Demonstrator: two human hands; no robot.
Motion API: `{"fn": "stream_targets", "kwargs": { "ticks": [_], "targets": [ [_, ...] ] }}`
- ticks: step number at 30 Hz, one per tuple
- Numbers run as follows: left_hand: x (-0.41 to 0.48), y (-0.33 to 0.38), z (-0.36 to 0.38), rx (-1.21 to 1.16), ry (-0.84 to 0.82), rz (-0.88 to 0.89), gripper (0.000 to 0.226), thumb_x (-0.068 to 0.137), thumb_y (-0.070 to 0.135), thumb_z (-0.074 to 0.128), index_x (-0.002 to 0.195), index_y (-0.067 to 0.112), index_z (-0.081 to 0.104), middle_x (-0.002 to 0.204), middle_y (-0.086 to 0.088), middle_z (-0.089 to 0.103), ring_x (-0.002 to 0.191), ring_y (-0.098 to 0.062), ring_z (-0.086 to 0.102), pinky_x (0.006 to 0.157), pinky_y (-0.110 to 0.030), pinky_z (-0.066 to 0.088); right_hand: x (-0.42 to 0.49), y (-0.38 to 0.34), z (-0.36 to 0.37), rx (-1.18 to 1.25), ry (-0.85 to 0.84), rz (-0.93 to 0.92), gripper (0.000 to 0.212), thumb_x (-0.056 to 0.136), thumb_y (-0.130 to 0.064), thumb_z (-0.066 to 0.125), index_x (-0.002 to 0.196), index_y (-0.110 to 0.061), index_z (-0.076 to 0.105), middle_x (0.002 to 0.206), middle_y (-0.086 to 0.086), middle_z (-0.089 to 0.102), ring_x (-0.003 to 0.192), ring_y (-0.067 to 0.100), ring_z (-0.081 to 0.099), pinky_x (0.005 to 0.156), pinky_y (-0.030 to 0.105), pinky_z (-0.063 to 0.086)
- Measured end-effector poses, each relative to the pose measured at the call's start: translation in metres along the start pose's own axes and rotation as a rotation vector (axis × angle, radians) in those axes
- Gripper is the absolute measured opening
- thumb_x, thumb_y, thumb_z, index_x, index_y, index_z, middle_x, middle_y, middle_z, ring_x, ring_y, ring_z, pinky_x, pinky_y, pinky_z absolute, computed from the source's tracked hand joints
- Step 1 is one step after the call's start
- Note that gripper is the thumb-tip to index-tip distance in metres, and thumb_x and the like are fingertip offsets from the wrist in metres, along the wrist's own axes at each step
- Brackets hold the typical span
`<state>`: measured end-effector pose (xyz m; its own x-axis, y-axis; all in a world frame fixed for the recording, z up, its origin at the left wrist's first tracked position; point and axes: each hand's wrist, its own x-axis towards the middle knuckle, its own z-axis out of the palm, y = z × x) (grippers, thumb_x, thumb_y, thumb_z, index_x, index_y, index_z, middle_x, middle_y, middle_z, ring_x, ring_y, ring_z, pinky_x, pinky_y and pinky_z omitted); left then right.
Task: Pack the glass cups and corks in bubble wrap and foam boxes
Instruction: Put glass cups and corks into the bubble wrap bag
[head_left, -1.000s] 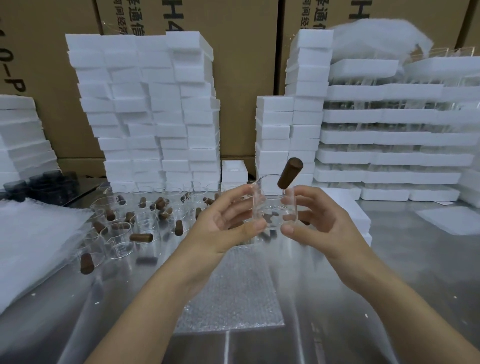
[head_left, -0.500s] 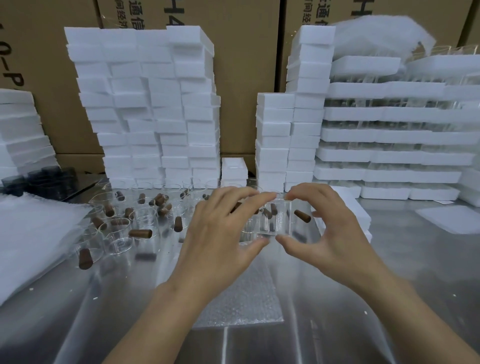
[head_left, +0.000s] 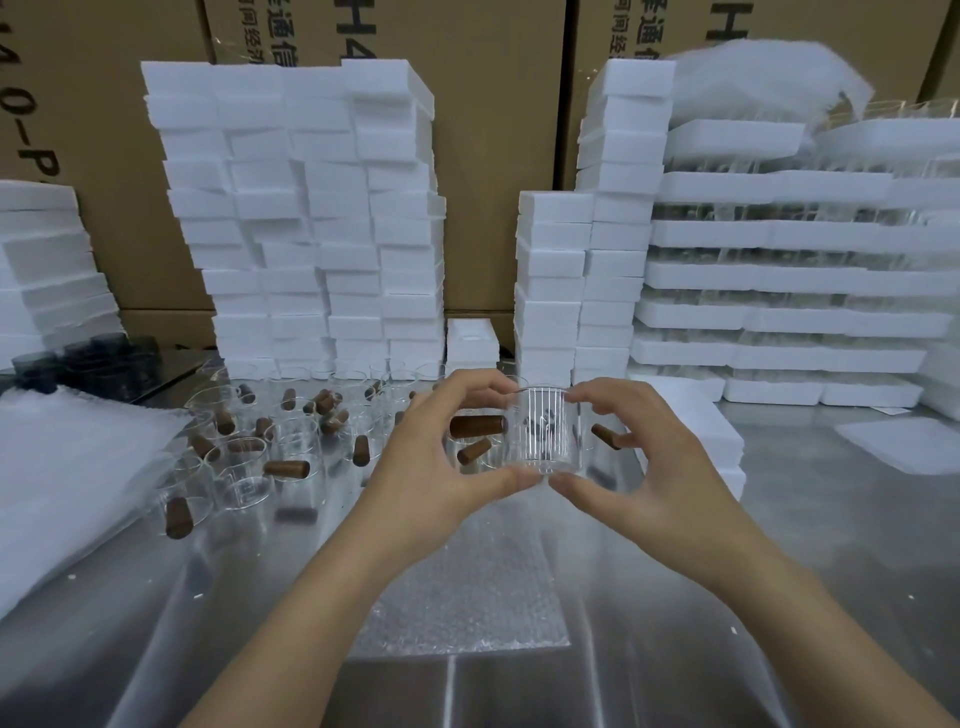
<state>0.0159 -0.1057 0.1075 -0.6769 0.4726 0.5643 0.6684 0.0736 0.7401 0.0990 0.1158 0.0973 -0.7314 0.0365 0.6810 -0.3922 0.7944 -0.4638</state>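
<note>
Both hands hold one clear ribbed glass cup (head_left: 543, 434) in the air above a bubble wrap sheet (head_left: 457, 597) that lies flat on the steel table. My left hand (head_left: 431, 467) grips the cup's left side with thumb below and fingers over the top. My right hand (head_left: 654, 478) grips its right side the same way. A brown cork (head_left: 477, 426) lies level just left of the cup, in the gap of my left hand. Whether it sits inside the cup I cannot tell.
Loose clear cups (head_left: 241, 460) and several brown corks (head_left: 287, 469) are scattered at the left. A pile of white foam sheets (head_left: 62, 467) lies far left, dark cups (head_left: 78, 358) behind it. Tall stacks of foam boxes (head_left: 311, 218) and filled foam trays (head_left: 779, 275) line the back.
The cup came down from a raised, upright hold with the cork sticking out of its top. Both hands turned it, and the cork now points left.
</note>
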Motion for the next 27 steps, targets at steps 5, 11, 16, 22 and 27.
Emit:
{"fn": "stream_targets", "kwargs": {
  "ticks": [5, 11, 16, 22, 27],
  "targets": [
    [0.001, -0.007, -0.004, 0.143, -0.033, -0.028, 0.065, 0.077, 0.053, 0.091, 0.132, 0.061, 0.057, 0.131, 0.036, 0.062, 0.126, 0.015, 0.054, 0.091, -0.006, 0.042, -0.001, 0.002, 0.0, 0.061, 0.006, 0.037, 0.052, 0.076, -0.049, 0.087, 0.124, -0.044, 0.065, 0.141, -0.023, 0.052, 0.138, 0.006, 0.049, 0.107, 0.04, 0.05],
    [-0.003, -0.003, 0.004, 0.579, -0.015, 0.184, 0.071, 0.086, 0.064, 0.077, 0.149, 0.058, 0.046, 0.145, 0.037, 0.05, 0.138, 0.007, 0.041, 0.112, -0.027, 0.035, -0.001, -0.004, 0.004, -0.062, 0.018, -0.082, 0.059, 0.077, -0.037, 0.089, 0.13, -0.037, 0.063, 0.148, -0.02, 0.046, 0.143, 0.009, 0.04, 0.113, 0.031, 0.041],
    [-0.004, -0.004, 0.01, 0.566, -0.015, 0.245, 0.069, 0.086, 0.054, 0.081, 0.148, 0.046, 0.054, 0.141, 0.029, 0.057, 0.133, 0.002, 0.047, 0.112, -0.033, 0.04, -0.001, -0.007, 0.008, -0.122, 0.0, -0.169, 0.066, 0.078, -0.038, 0.083, 0.136, -0.045, 0.055, 0.151, -0.022, 0.042, 0.143, 0.008, 0.038, 0.111, 0.009, 0.029],
    [-0.002, -0.014, 0.007, 0.478, 0.001, 0.182, 0.061, 0.081, 0.055, 0.086, 0.135, 0.049, 0.057, 0.133, 0.035, 0.054, 0.133, 0.006, 0.045, 0.103, -0.004, 0.031, -0.003, -0.001, 0.006, -0.08, -0.043, -0.072, 0.08, 0.079, -0.056, 0.081, 0.149, -0.043, 0.044, 0.153, -0.025, 0.037, 0.147, 0.009, 0.033, 0.115, 0.044, 0.044],
    [0.001, -0.021, 0.001, 0.209, 0.001, 0.009, 0.059, 0.078, 0.033, 0.095, 0.12, 0.051, 0.058, 0.131, 0.03, 0.06, 0.131, 0.007, 0.052, 0.097, -0.006, 0.042, -0.002, 0.007, 0.0, -0.062, -0.127, 0.07, 0.073, 0.08, -0.057, 0.079, 0.145, -0.047, 0.049, 0.135, -0.03, 0.056, 0.129, -0.004, 0.052, 0.107, 0.032, 0.049]
  ]
}}
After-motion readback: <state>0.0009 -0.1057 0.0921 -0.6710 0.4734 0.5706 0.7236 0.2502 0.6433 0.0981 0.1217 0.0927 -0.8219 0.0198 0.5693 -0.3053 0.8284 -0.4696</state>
